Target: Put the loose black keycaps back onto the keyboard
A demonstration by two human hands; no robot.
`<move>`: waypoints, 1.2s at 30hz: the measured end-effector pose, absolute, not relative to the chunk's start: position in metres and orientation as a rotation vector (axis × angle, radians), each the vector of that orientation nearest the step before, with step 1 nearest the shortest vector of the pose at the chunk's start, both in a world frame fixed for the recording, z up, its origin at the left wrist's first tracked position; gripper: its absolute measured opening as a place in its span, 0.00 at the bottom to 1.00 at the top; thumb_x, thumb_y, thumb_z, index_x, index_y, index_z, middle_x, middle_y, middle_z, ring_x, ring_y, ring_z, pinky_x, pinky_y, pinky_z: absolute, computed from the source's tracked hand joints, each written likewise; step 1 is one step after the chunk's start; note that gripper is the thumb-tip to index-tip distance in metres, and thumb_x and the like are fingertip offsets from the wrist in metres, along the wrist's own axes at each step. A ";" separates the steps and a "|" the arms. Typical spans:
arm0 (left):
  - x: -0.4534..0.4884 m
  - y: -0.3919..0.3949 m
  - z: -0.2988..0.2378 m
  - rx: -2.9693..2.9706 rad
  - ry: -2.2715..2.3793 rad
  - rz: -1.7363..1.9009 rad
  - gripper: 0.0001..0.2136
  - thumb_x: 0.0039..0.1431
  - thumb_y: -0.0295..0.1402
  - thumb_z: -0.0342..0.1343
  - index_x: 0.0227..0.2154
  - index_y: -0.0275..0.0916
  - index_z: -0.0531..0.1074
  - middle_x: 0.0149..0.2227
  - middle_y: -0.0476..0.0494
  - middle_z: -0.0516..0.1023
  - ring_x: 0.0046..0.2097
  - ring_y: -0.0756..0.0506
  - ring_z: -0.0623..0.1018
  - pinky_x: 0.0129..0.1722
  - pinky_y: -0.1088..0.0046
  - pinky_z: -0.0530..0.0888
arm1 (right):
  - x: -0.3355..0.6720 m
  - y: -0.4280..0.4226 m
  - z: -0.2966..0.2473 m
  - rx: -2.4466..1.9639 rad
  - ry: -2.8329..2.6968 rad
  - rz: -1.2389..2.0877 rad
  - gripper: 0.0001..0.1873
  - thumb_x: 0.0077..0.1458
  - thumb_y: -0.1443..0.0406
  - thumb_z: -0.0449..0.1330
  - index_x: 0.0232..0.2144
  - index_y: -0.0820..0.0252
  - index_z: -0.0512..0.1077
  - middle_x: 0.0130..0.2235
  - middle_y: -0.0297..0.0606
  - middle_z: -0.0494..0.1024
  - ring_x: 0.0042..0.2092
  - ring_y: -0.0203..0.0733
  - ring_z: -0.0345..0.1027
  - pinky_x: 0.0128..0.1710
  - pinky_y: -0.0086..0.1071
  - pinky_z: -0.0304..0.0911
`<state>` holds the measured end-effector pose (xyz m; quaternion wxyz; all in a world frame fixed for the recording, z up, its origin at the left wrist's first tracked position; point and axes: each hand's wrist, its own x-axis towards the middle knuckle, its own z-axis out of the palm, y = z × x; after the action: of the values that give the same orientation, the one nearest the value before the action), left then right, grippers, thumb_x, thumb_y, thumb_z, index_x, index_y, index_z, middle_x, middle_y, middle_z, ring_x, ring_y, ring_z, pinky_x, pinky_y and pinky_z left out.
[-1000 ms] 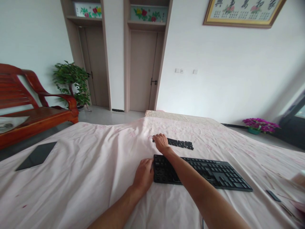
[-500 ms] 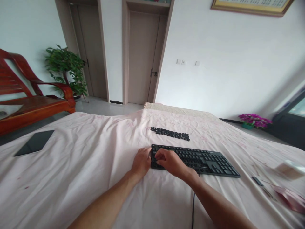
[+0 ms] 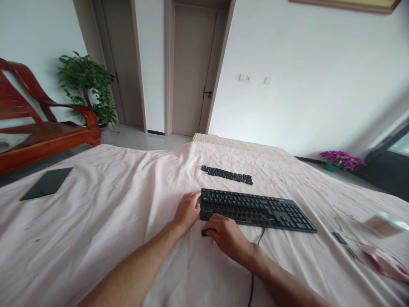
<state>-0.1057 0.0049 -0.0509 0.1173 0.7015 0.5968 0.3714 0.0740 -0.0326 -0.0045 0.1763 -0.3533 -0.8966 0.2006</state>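
A black keyboard (image 3: 281, 215) lies on the pink cloth, its lower left rows bare of keycaps. My left hand (image 3: 188, 209) is closed on the keyboard's left end, thumb side against the edge. In front of the keyboard's lower left corner, my right hand (image 3: 223, 232) pinches a small black keycap (image 3: 204, 233) just over the cloth. Behind the keyboard, loose black keycaps (image 3: 226, 174) are laid out in rows on the cloth. A dark cable (image 3: 252, 277) runs from the keyboard's front edge toward me, partly behind my right forearm.
A dark tablet (image 3: 47, 183) lies at the left on the cloth. To the right are a small dark tool (image 3: 340, 238), a pink cloth bundle (image 3: 381, 258) and a clear-wrapped block (image 3: 386, 224). A wooden chair (image 3: 54, 132) stands beyond the left edge.
My right hand has come off the keyboard's left key area toward me, with a keycap now visible in its fingers. My left hand stays at the keyboard's left end. The view has shifted slightly.
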 end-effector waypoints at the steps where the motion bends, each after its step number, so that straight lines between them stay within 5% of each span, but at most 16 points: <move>1: -0.106 0.005 -0.051 2.056 1.747 1.088 0.25 0.48 0.22 0.47 0.52 0.34 0.70 0.52 0.39 0.74 0.55 0.44 0.70 0.58 0.68 0.63 | 0.074 -0.033 -0.005 -0.998 -2.569 0.538 0.11 0.57 0.70 0.56 0.34 0.54 0.78 0.36 0.35 0.76 0.38 0.37 0.70 0.40 0.27 0.62; 8: -0.106 0.005 -0.052 2.064 1.757 1.086 0.25 0.48 0.22 0.48 0.52 0.34 0.70 0.52 0.39 0.74 0.55 0.44 0.70 0.59 0.69 0.63 | 0.078 -0.032 -0.003 -0.962 -2.652 0.490 0.12 0.57 0.69 0.57 0.39 0.53 0.78 0.37 0.38 0.76 0.39 0.40 0.69 0.39 0.29 0.62; 12: -0.107 0.004 -0.051 2.069 1.750 1.076 0.25 0.49 0.22 0.47 0.52 0.33 0.70 0.52 0.40 0.74 0.55 0.44 0.70 0.58 0.69 0.63 | 0.079 -0.018 -0.006 -1.063 -2.312 0.890 0.13 0.52 0.66 0.61 0.41 0.54 0.78 0.37 0.36 0.79 0.37 0.40 0.70 0.39 0.30 0.64; 16: -0.107 0.001 -0.048 2.086 1.729 1.073 0.24 0.50 0.24 0.48 0.52 0.34 0.70 0.52 0.40 0.74 0.55 0.44 0.69 0.58 0.68 0.63 | 0.080 0.005 -0.003 -1.224 -1.871 1.303 0.17 0.48 0.61 0.62 0.41 0.59 0.77 0.29 0.35 0.78 0.26 0.35 0.66 0.24 0.27 0.59; 20: -0.107 0.000 -0.046 2.088 1.709 1.067 0.24 0.50 0.24 0.48 0.52 0.34 0.70 0.52 0.39 0.74 0.54 0.43 0.69 0.58 0.67 0.63 | 0.081 0.020 0.003 -1.238 -1.667 1.429 0.17 0.44 0.59 0.65 0.37 0.61 0.76 0.27 0.33 0.76 0.22 0.30 0.61 0.18 0.24 0.51; 26: -0.107 0.003 -0.050 2.068 1.720 1.071 0.24 0.50 0.23 0.48 0.53 0.35 0.69 0.52 0.40 0.74 0.55 0.44 0.69 0.58 0.68 0.62 | 0.083 0.028 -0.003 -1.192 -1.613 1.499 0.17 0.43 0.58 0.65 0.35 0.62 0.74 0.30 0.35 0.77 0.22 0.29 0.61 0.18 0.24 0.51; 31: -0.107 0.003 -0.051 2.066 1.715 1.073 0.24 0.50 0.23 0.48 0.52 0.36 0.69 0.52 0.41 0.74 0.55 0.44 0.69 0.58 0.67 0.62 | 0.082 0.037 -0.007 -1.243 -1.731 1.238 0.12 0.44 0.61 0.64 0.34 0.60 0.76 0.27 0.32 0.76 0.24 0.33 0.64 0.23 0.27 0.57; 36: -0.108 0.003 -0.051 2.070 1.693 1.084 0.24 0.50 0.22 0.48 0.52 0.35 0.70 0.52 0.40 0.74 0.54 0.44 0.70 0.58 0.66 0.62 | 0.078 0.039 -0.005 -1.126 -2.118 0.547 0.07 0.50 0.65 0.61 0.33 0.54 0.78 0.36 0.33 0.79 0.39 0.40 0.71 0.42 0.32 0.63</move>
<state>-0.1076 0.0029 -0.0507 0.1277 0.7115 0.5820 0.3725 0.0779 0.0385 -0.0048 0.3340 -0.4312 -0.8115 0.2097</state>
